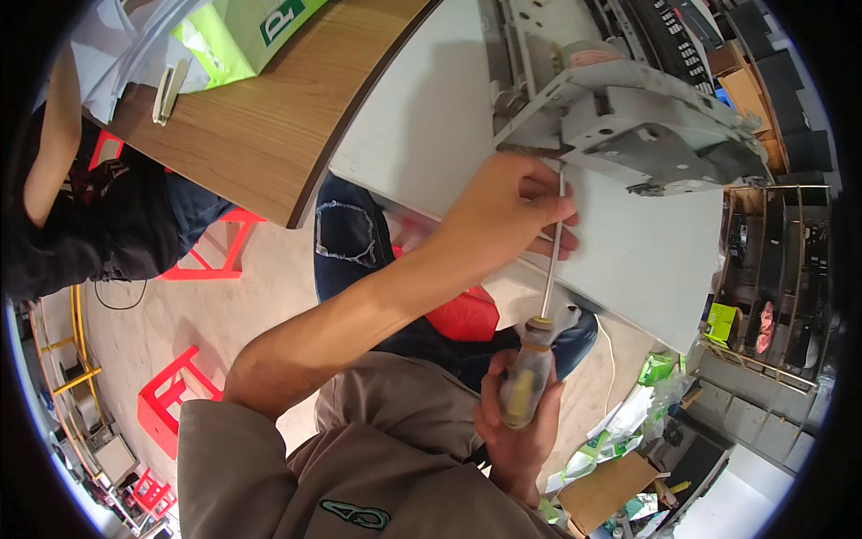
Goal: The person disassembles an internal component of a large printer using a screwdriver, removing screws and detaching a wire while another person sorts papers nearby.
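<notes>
My right hand (516,440) is wrapped around the clear, yellowish handle of a long screwdriver (550,287). Its thin metal shaft runs up and away from me to the grey side frame of a partly stripped machine (620,117), which looks like a printer chassis. Where the tip meets the frame is too small to make out. My left hand (507,202) is closed at the upper shaft, thumb and fingers around it, just below the frame's near edge. The machine stands on a white tabletop (404,117) and shows metal rails, a motor-like part and dark plates.
A wooden desk (296,99) adjoins at left, bearing a stapler (169,92) and a green-white package (242,40). Another person's arm (56,144) is beyond it. Red stools (175,400) stand on the floor. At right are a metal rack (777,269) and a cardboard box (606,492).
</notes>
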The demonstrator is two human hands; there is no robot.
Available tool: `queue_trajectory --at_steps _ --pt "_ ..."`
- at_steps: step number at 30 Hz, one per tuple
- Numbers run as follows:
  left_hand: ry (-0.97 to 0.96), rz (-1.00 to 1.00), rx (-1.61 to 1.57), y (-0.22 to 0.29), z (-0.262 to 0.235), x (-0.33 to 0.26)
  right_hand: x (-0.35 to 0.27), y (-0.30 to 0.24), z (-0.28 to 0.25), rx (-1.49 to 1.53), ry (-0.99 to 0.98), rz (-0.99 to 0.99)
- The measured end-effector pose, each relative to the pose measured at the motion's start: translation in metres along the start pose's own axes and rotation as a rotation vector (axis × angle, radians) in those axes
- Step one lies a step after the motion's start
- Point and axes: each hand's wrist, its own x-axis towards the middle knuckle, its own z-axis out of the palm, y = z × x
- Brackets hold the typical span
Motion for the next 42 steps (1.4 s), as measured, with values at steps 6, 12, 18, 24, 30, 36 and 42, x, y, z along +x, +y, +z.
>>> queue_trajectory --at_steps 6,12,18,24,30,36,42 --pt "-0.006 0.04 0.122 -0.004 -0.001 0.008 0.003 0.005 0.0 -0.77 0.18 -0.39" --pt "-0.155 0.017 -0.084 -0.011 -0.003 0.014 0.01 -0.014 -0.021 0.513 -0.022 0.217" --pt "-0.069 0.037 0.172 -0.007 -0.002 0.014 0.002 -0.012 -0.021 -0.356 -0.034 -0.302" --pt "-0.111 -0.048 -0.05 -0.006 0.004 0.009 0.005 -0.021 -0.018 -0.178 -0.096 -0.072" --pt "-0.075 -0.024 0.107 -0.002 0.003 0.01 0.009 -0.026 -0.016 0.106 -0.115 0.008" --pt "-0.038 -0.009 0.228 -0.001 0.006 0.011 -0.003 -0.019 -0.009 -0.634 0.036 -0.276" --pt "-0.087 -0.078 0.057 -0.004 0.006 0.007 0.006 -0.025 -0.036 0.622 -0.256 0.323"
